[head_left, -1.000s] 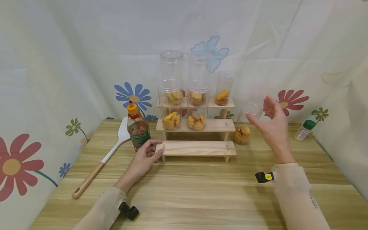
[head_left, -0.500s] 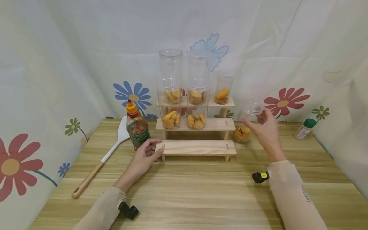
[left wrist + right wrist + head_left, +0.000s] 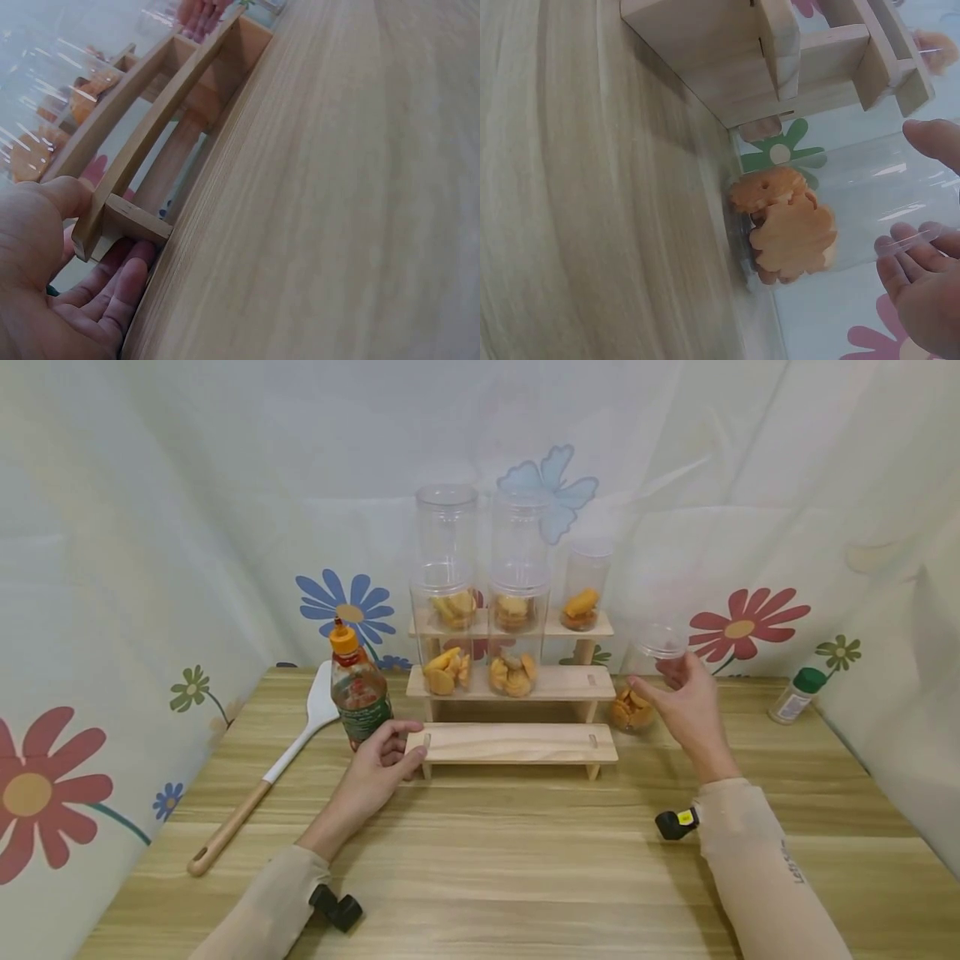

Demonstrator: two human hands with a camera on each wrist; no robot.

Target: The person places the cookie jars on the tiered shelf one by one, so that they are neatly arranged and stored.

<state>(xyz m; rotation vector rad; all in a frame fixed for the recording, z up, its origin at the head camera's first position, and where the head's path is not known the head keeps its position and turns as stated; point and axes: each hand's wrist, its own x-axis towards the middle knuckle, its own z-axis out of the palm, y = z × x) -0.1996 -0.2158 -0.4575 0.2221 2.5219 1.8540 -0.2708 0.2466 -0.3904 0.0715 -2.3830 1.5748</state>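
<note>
On the table stands a three-step wooden rack (image 3: pixel 517 743). My left hand (image 3: pixel 378 758) grips the left end of its lowest step, with the thumb (image 3: pixel 71 196) at the board and the fingers curled in under it. Right of the rack a clear plastic jar (image 3: pixel 862 195) of round cookies (image 3: pixel 795 236) stands upright on the table. My right hand (image 3: pixel 690 710) holds this jar around its upper part, thumb on one side and fingers on the other. Similar jars of snacks sit on the upper two steps, such as the front left jar (image 3: pixel 442 643).
A sauce bottle (image 3: pixel 362 693) with an orange cap stands beside my left hand. Further left lies a white spatula (image 3: pixel 288 760) with a wooden handle. A green-capped shaker (image 3: pixel 797 697) leans at the far right, near the flowered curtain (image 3: pixel 840 568).
My right hand has moved left and closed around the jar beside the rack, then slid slightly lower on it. The left hand has stayed on the rack.
</note>
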